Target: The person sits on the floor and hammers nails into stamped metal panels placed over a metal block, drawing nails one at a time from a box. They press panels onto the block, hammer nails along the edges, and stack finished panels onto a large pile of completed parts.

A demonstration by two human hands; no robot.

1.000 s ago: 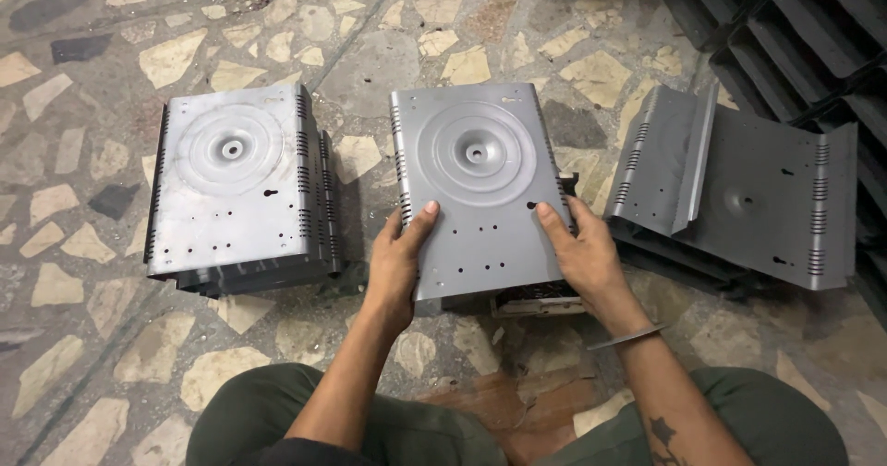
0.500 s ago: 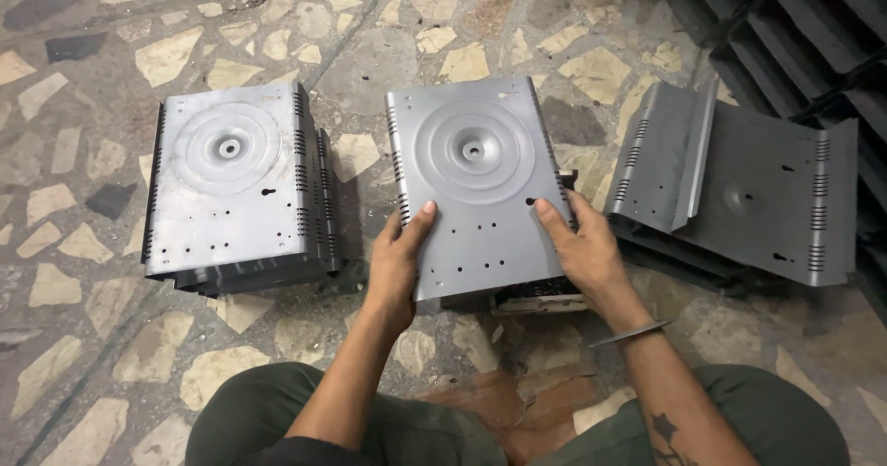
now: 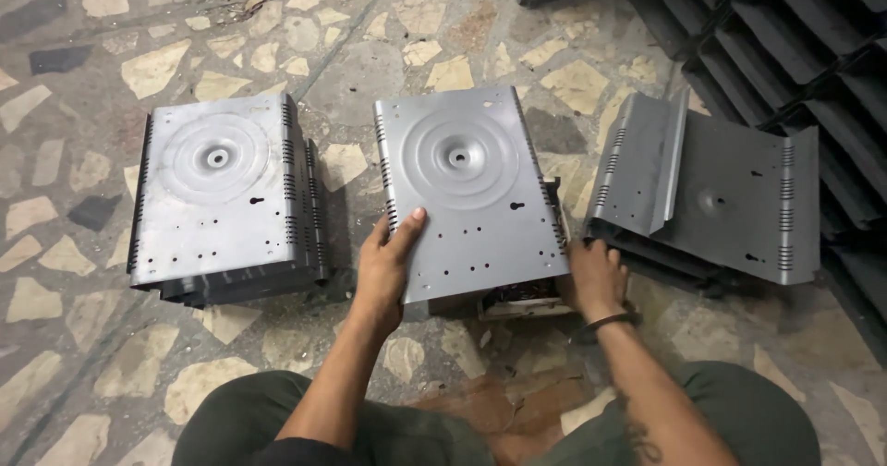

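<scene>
Hands frame the middle sheet-metal cover (image 3: 467, 193), a grey pressed panel with a round embossed dish, small punched holes and louvred slots along its folded sides. It sits on the floor directly ahead of the person, on top of what looks like more parts beneath it. The left hand (image 3: 386, 263) lies on its near left corner, thumb up on the top face and fingers curled over the edge, so it has a loose hold of the panel. The right hand (image 3: 591, 277) is down at the near right corner, against the side flange; whether its fingers are closed round the edge I cannot tell, since they are hidden under the metal. To handle this well, I judge both grips should sit on the folded flanges and stay level, keeping fingers off the raw cut edges. A second stack of covers (image 3: 222, 203) stands just to the left, apart from the middle one. To the right lie open panels (image 3: 711, 193), tilted and overlapping. Everything rests on a stone-chip mosaic floor (image 3: 83, 69), with dark ribbed trays (image 3: 813, 50) stacked at the upper right
</scene>
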